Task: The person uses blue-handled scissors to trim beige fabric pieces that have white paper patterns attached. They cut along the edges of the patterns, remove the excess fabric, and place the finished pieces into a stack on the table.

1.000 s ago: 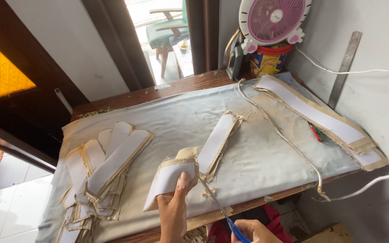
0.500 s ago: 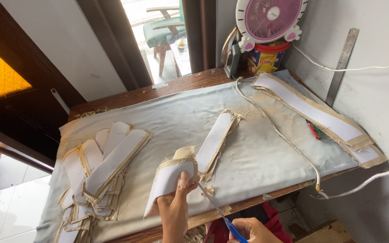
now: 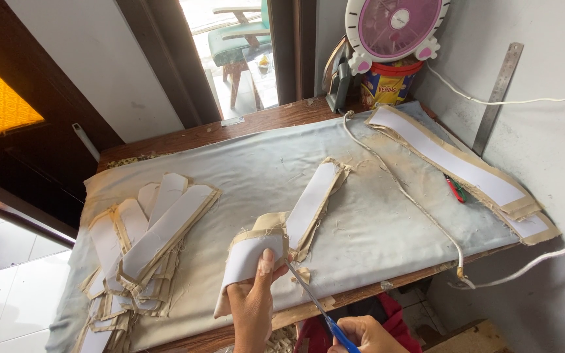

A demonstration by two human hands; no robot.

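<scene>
Now the left hand (image 3: 251,307) is up off the near edge of the table, fingers and thumb clamped on a tan fabric piece backed with white interfacing (image 3: 246,261), folding it over so the white face bulges toward the camera. That grip lifts the piece clear of the grey padded cover (image 3: 387,216), presumably so an edge hangs free for the blades. Right beside it, the right hand (image 3: 361,335) sits low at the near edge, fingers curled through the blue handles of a pair of scissors (image 3: 312,297); the blades angle up and left, the tip meeting the lower right edge of the held piece. Whether the blades are parted or closed, I cannot tell from here.

Just beyond the held piece, touching it, lies a long strip (image 3: 315,202) of the same white-on-tan make, slanting toward the far right. Over on the left, a fanned heap of similar pieces (image 3: 145,242) overlaps, within reach of the left hand. Along the right side, a long banded strip stack (image 3: 459,163) runs near-to-far, with a small red and green pen (image 3: 454,188) just beside it. A white cord (image 3: 400,189) snakes across the cover and off the near edge. At the far end stand a pink and white fan (image 3: 397,26), a red-lidded tin (image 3: 387,82) under it, and a steel ruler (image 3: 499,91) leaning on the wall. Frayed offcuts (image 3: 305,273) litter the cover near the blades.
</scene>
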